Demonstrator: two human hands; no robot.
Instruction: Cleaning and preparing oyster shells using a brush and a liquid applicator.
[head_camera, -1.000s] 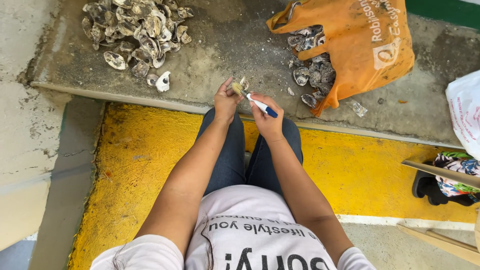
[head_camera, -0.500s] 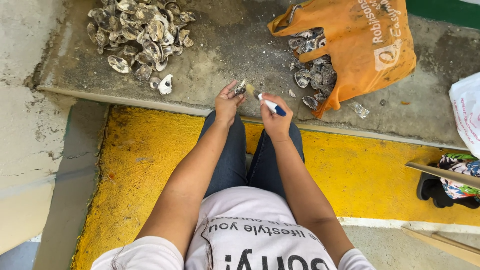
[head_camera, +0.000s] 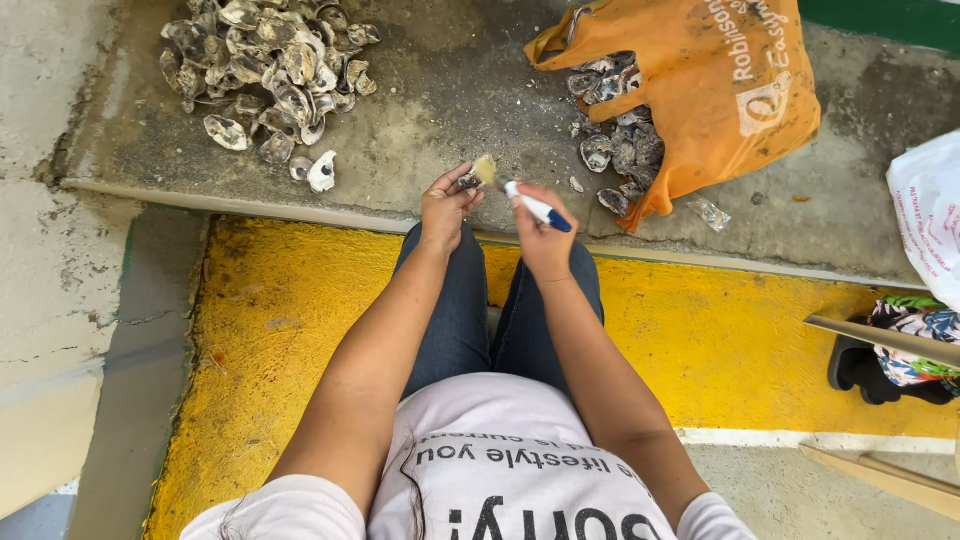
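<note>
A big heap of grey, rough, opened oyster shells (head_camera: 268, 75) lies at the far left corner of the grey concrete step (head_camera: 440, 110), and more shells wait in the floppy orange plastic bag (head_camera: 700, 90) near its far right edge, so some work looks done and some is left. The left hand (head_camera: 445, 205) pinches a small, grey-brown oyster shell (head_camera: 478, 174) over the step's near edge. The right hand (head_camera: 545, 235) grips a little blue-and-white-handled knife (head_camera: 535, 207) just beside it.

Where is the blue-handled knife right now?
In the head view, the knife is in the right hand, centre frame, its tip by the oyster in the left hand.
</note>
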